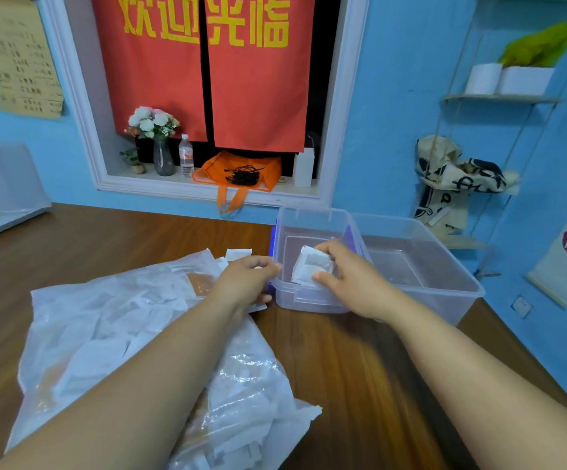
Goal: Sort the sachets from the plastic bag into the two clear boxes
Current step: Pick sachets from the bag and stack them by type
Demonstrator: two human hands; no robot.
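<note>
Right hand (350,279): a small stack of white sachets (312,266) is pinched between thumb and fingers, with the thumb on the near edge and the fingers over the far edge. The stack is held tilted inside the small box (312,217). Contact with the box floor can't be told.

The large box (451,276) is set just beside the small one on its right, both at the far right of the table (343,368).

Left hand (246,278): fingers are curled, back of the hand up. It is placed at the mouth of the bag (116,337), close against the small box's left wall. A white edge is seen under the palm, possibly a sachet, but it is blurred. Whether anything is gripped can't be told.

The bag is laid flat on the table left of the boxes, partly under the left forearm. It is filled with white sachets and a few orange-brown ones. One loose sachet (238,254) is seen just beyond the left hand, at the bag's far edge.
</note>
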